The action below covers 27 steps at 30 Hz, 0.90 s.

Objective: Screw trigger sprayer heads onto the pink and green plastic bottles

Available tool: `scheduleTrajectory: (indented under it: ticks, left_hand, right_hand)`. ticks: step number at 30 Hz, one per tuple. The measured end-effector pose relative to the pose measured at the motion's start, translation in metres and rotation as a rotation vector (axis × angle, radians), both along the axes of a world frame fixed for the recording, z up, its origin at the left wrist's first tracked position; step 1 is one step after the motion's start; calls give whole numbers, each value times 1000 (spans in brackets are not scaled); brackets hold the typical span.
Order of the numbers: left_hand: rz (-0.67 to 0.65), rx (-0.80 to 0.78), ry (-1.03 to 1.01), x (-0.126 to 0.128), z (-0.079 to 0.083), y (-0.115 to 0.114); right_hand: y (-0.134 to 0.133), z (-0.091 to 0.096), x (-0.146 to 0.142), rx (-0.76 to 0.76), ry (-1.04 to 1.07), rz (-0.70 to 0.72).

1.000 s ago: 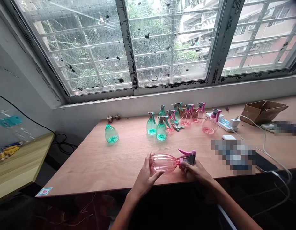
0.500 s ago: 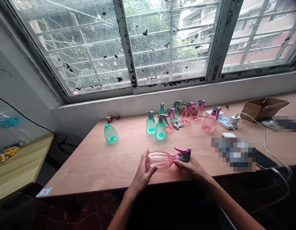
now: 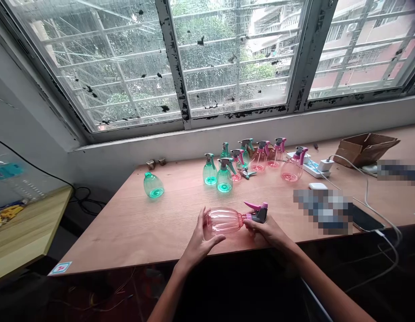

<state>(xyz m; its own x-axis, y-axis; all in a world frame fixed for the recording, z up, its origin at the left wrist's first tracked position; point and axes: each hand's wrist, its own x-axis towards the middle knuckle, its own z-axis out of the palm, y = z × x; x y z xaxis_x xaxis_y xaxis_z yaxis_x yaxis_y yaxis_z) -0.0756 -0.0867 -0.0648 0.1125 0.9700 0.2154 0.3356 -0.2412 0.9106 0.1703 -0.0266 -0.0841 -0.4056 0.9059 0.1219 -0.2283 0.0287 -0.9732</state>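
Observation:
A clear pink spray bottle [image 3: 226, 220] lies on its side near the front edge of the wooden table [image 3: 140, 223]. My left hand [image 3: 201, 240] cups the bottle's round base, fingers curled around it. My right hand [image 3: 266, 231] grips the neck just below the grey and pink trigger head [image 3: 259, 212], which points up and to the right.
A capless green bottle [image 3: 153, 185] stands alone at the left. Several green and pink spray bottles [image 3: 251, 160] cluster at the back. A power strip [image 3: 313, 167], cables, a phone [image 3: 363, 221] and a cardboard box [image 3: 365, 148] occupy the right side. A lower table [image 3: 23, 228] stands at the left.
Both hands still hold the pink bottle on its side. My left hand has closed further around the base. The whole view has shifted slightly with my head.

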Motion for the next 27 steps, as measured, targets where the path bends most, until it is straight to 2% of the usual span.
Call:
scheduleTrajectory:
  ticks: [4,9,14,21,27]
  left_hand:
    - [39,-25,-5,-1,-2,1]
    - [17,-40,23,-1,2,0]
    - [-9,22,35,0,4,-2]
    - [-24,96,41,-2,-3,-1]
    - [-18,-9,-29,-4,-2,0]
  right_hand:
    - [-3,3,-1,-13,3,30]
    - [-1,1,0,10,-22,38]
    - [0,-1,0,-6,-10,17]
    - [-3,8,-3,-6,-18,21]
    - [-5,11,-2,9,-17,43]
